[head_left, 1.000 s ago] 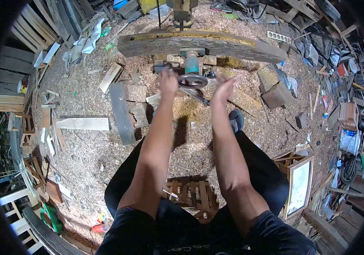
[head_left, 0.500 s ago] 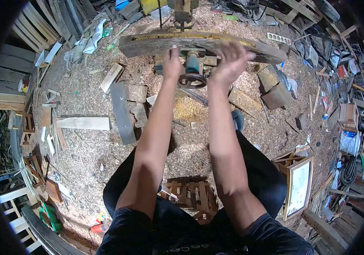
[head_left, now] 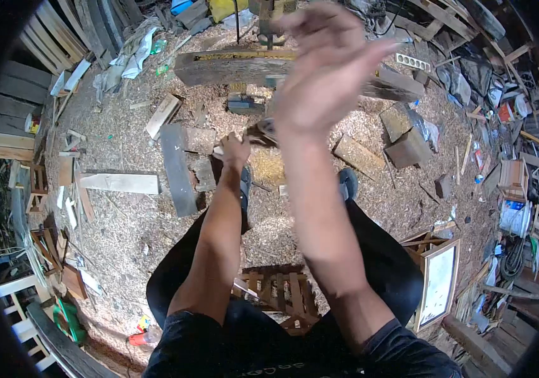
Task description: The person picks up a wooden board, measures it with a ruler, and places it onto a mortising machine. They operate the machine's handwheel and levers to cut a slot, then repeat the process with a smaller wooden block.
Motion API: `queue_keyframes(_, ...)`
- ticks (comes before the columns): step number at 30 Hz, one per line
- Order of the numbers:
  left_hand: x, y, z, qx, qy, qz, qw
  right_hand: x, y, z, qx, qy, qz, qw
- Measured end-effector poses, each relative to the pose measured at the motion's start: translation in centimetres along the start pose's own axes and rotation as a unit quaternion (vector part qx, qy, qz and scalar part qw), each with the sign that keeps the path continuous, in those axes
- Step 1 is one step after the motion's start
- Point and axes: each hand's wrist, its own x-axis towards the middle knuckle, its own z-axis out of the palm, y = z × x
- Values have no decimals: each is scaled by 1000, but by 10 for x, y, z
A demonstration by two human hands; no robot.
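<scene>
My left hand [head_left: 236, 149] is low over the wood shavings, its fingers curled at the end of a dark brown piece [head_left: 258, 134] with a rounded grey part. My right forearm hides the rest of that piece. Raised close to the camera, my right hand [head_left: 329, 79] is blurred, with fingers and thumb apart and nothing in it. Behind it a long thick wooden board [head_left: 232, 69] lies across the view, its top edge yellowish. Below the board shows a blue-green metal part [head_left: 244, 104] of the stand, partly covered by my right arm.
Wood offcuts lie on the shavings, among them a dark plank [head_left: 178, 170], a pale board [head_left: 121, 183] and a block [head_left: 408, 148]. A white-topped wooden frame [head_left: 439, 283] stands by my right knee. A slatted wooden piece [head_left: 282, 293] is between my legs.
My left hand has come down and back from near the board to the dark brown piece. My right hand has risen toward the camera, across the board, its fingers still apart.
</scene>
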Motion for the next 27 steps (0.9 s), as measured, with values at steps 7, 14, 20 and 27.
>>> queue_keyframes(7, 8, 142, -76, -298, 46, 129, 945, -11, 78, -153, -172, 216, 247, 929)
queue_keyframes(14, -9, 140, -43, -242, 31, 196, 950, -153, 181, -238, -153, 229, 350, 895)
queue_keyframes(20, 26, -45, 17, 169, -88, 51, 980, -49, 39, -64, -42, 61, 151, 986)
queue_keyframes(27, 12, 52, -44, -231, 97, 159, 955, 1, 56, -112, -54, 203, 156, 965)
